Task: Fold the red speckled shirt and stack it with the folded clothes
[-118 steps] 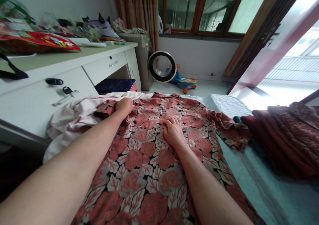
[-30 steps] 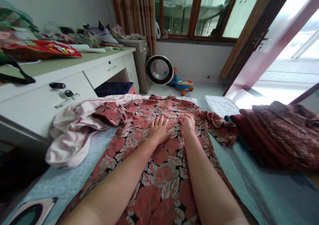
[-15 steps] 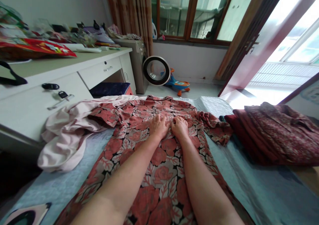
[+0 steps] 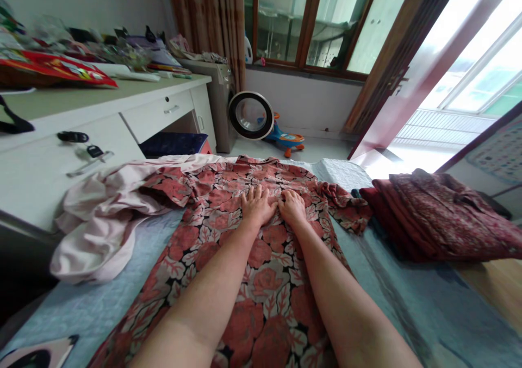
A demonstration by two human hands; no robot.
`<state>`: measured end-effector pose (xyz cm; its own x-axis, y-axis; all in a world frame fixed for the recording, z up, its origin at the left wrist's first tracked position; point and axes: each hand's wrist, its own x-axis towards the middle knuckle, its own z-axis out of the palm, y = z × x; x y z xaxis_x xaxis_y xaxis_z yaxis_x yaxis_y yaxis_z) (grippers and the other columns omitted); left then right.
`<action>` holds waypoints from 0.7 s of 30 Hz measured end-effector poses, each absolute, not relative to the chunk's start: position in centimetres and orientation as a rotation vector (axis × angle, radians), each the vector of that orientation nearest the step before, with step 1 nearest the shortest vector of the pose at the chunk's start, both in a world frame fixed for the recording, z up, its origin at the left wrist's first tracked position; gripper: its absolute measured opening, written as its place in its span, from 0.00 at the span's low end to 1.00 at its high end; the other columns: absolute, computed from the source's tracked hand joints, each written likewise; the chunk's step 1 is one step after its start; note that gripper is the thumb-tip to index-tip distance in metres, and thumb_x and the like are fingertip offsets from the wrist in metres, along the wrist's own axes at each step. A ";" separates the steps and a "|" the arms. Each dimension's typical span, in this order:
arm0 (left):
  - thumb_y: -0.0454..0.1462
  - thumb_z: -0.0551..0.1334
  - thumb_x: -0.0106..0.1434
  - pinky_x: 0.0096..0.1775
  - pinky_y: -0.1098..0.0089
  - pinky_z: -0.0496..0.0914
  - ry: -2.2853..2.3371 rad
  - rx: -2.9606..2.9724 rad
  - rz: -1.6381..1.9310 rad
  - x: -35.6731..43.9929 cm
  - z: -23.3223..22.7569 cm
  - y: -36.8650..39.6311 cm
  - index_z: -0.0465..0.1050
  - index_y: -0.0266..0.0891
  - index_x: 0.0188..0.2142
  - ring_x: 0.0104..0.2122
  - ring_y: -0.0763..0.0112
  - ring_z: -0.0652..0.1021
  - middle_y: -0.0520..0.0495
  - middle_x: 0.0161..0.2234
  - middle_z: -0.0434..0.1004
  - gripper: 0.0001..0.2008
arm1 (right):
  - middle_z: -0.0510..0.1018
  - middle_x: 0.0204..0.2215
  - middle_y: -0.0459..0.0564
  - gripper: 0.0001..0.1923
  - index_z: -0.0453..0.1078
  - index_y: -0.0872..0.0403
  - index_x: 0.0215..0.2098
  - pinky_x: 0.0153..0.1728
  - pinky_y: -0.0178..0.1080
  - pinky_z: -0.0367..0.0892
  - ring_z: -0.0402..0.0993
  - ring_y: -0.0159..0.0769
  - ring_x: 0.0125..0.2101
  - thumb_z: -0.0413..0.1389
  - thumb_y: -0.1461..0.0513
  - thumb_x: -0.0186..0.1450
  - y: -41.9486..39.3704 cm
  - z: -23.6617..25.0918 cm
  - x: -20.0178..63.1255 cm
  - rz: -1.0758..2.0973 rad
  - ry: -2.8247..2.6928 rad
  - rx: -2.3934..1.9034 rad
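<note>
A red, grey and black floral garment (image 4: 265, 281) with short sleeves is spread out on a pale blue cloth (image 4: 391, 324), its collar at the far end. My left hand (image 4: 258, 207) lies on its upper part with the fingers spread. Beside it, thumb close to the left thumb, my right hand (image 4: 292, 205) rests on the fabric, fingers stretched forward and slightly bent. Neither hand holds anything that I can see. The lower hem runs out of view.
A crumpled pale pink cloth (image 4: 98, 221) lies on the left. Folded dark red clothes (image 4: 440, 216) are stacked on the right. A pink-and-black object (image 4: 44, 354), apparently an iron, is cut off at lower left. Beyond stand a cluttered desk (image 4: 163, 93) and a washer with its door (image 4: 250, 115) open.
My left hand's fingers have spread out from a more curled pose. The right fingers have flattened a little. The camera view has shifted slightly; the garment lies much as before.
</note>
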<state>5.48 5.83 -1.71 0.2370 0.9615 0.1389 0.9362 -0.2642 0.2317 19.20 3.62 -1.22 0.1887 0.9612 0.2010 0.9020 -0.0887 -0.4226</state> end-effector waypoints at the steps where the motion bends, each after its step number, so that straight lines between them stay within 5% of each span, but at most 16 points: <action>1: 0.57 0.50 0.65 0.63 0.42 0.48 1.841 2.392 0.390 5.5 -1.7 5.8 0.59 0.47 0.66 0.68 0.46 0.54 0.42 0.70 0.53 0.34 | 0.72 0.56 0.53 0.17 0.71 0.52 0.51 0.58 0.42 0.53 0.64 0.41 0.57 0.50 0.59 0.67 3.6 -1.2 19.3 0.171 -1.741 -2.021; 21: 0.57 0.49 0.65 0.64 0.41 0.47 1.812 2.386 0.332 5.4 -1.2 5.7 0.57 0.45 0.66 0.68 0.46 0.52 0.40 0.70 0.50 0.35 | 0.72 0.56 0.59 0.19 0.71 0.57 0.53 0.57 0.46 0.57 0.65 0.48 0.57 0.48 0.60 0.67 6.4 -0.2 23.4 0.032 -1.745 -2.200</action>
<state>5.42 5.67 -1.23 0.2561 0.9617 0.0977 0.9339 -0.2722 0.2319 23.43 6.37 -0.16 0.2484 0.9506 0.1861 0.9432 -0.1937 -0.2697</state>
